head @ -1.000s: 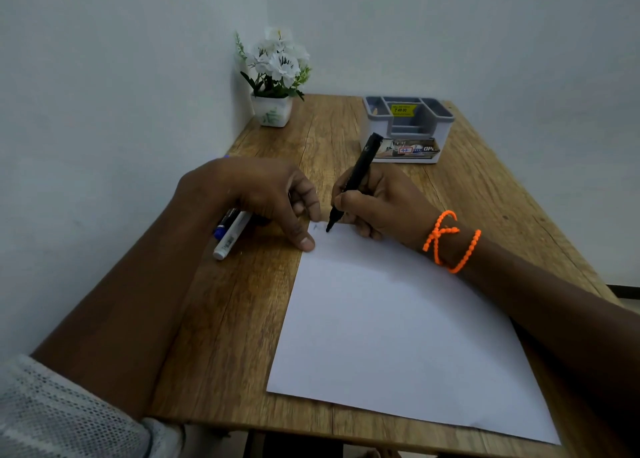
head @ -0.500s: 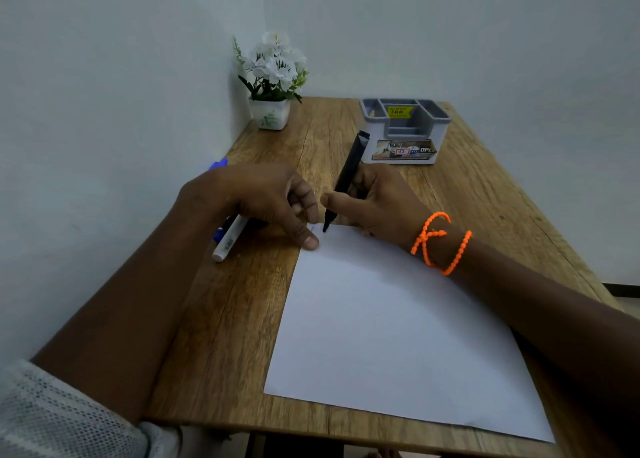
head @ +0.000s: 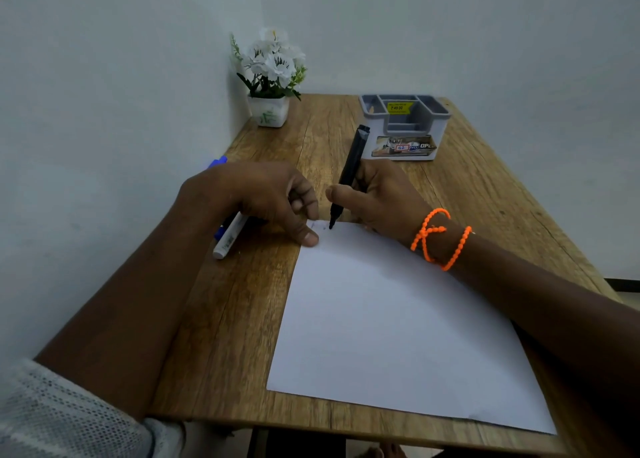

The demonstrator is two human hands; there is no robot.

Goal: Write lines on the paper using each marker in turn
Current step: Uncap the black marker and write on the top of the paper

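The black marker pen (head: 349,177) is gripped in the right hand (head: 381,201), tip set on the far left corner of the white sheet of paper (head: 398,326). That corner is pinned to the wooden table (head: 235,336) by the left hand (head: 256,197), fingers curled, thumb pressed down. A white marker with blue cap (head: 230,235) is seen beneath it, whether held cannot be told.

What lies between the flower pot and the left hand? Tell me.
Bare wooden table, as the head view shows. The flower pot stands at the far corner, apart from the left hand; nothing lies on the stretch between.
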